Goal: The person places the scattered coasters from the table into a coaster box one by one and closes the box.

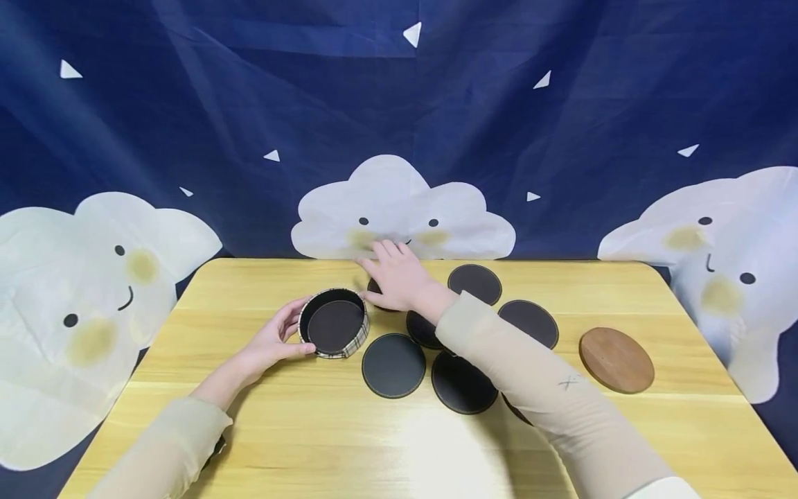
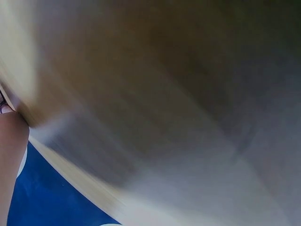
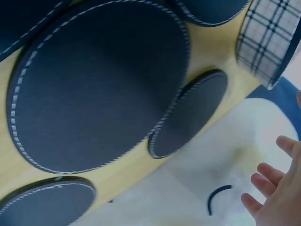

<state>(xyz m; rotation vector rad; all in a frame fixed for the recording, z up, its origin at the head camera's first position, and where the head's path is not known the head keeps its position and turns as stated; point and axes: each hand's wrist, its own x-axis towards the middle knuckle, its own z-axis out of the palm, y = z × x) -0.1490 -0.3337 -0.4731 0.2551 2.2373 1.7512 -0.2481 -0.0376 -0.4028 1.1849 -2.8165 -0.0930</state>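
A round coaster holder (image 1: 363, 335) with plaid sides and a dark inside stands on the table, left of the middle. My left hand (image 1: 277, 338) grips its left side, thumb at the near rim and fingers curled behind. A dark round disc lies at the bottom of the holder. To the right, my right hand (image 1: 399, 276) is over a black coaster (image 1: 374, 285), mostly hidden beneath it. Its fingers look spread, with nothing between them in the right wrist view, where the plaid wall is near. The left wrist view is mostly blurred tabletop.
Several black stitched coasters lie spread in the middle of the table, among them a near one (image 1: 394, 365) and a far one (image 1: 475, 283). Some sit under my right forearm. A brown wooden disc (image 1: 617, 360) lies at the right. Behind the table hangs a blue cloud-patterned cloth (image 1: 349, 104).
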